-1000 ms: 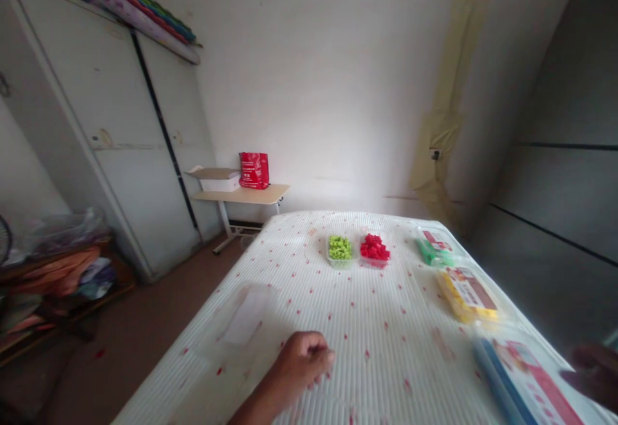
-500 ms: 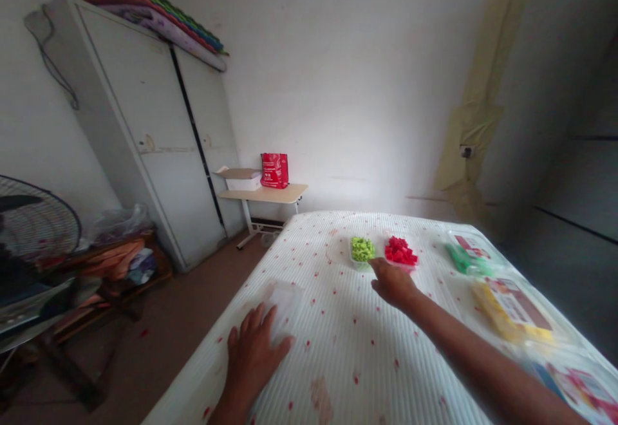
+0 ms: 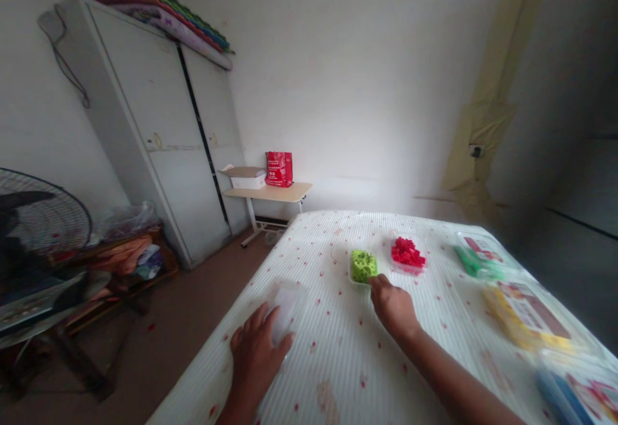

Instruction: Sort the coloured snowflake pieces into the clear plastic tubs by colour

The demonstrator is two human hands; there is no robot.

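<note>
- 2 hands are at work over the spotted cloth (image 3: pixel 338 341), and the handling looks to be at an early stage.
- Done, as far as shows: the right hand (image 3: pixel 392 306) has reached the green tub (image 3: pixel 364 269); the red tub (image 3: pixel 409 259) stands just beyond, to its right. Both look uncovered, with small pieces heaped inside.
- Left as it is: the clear plastic container (image 3: pixel 288 309) sits apart from both tubs; the green pack (image 3: pixel 483 256), yellow pack (image 3: pixel 528 315) and blue pack (image 3: pixel 579 386) lie along the right edge, seemingly lidded.
- Right fingers: drawn together, apparently pinching the green tub's near right corner.
- Left hand (image 3: pixel 258 354): fingers spread over the clear plastic container's near left side; whether they grip it, I cannot tell.
- Green tub: near the middle of the cloth, sides running roughly away from the person; it looks almost square, so its long axis is unclear.
- Clear plastic container: long axis points away from the person.
</note>
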